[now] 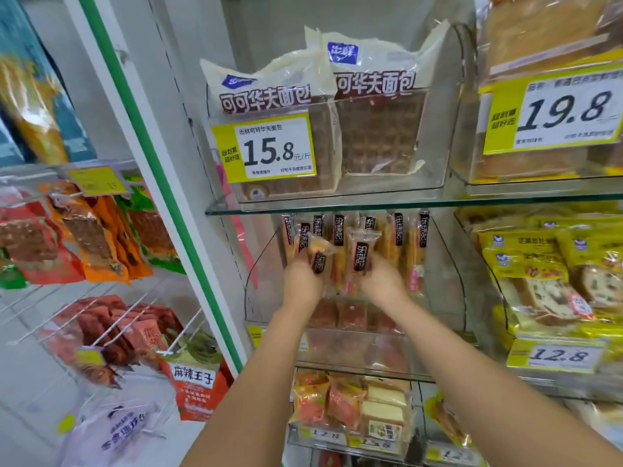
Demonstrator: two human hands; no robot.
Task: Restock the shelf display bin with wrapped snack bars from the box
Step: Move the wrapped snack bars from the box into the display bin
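A clear plastic display bin (448, 264) sits on the middle shelf under a glass shelf. Several clear-wrapped golden snack bars with black labels (396, 244) stand upright along its back. My left hand (301, 281) reaches into the bin and grips one wrapped bar (318, 254), tilted to the left. My right hand (381, 281) is beside it, gripping another wrapped bar (360, 254) held upright. Both hands are inside the bin, in front of the standing row. The box is not in view.
The glass shelf (337, 202) just above the hands carries a bin of cocoa waffle bread (377, 129) with a 15.8 price tag. Yellow-wrapped cakes (539, 264) fill the bin to the right. A green-edged post (168, 197) and hanging snack packs (94, 237) stand left. More bins lie below.
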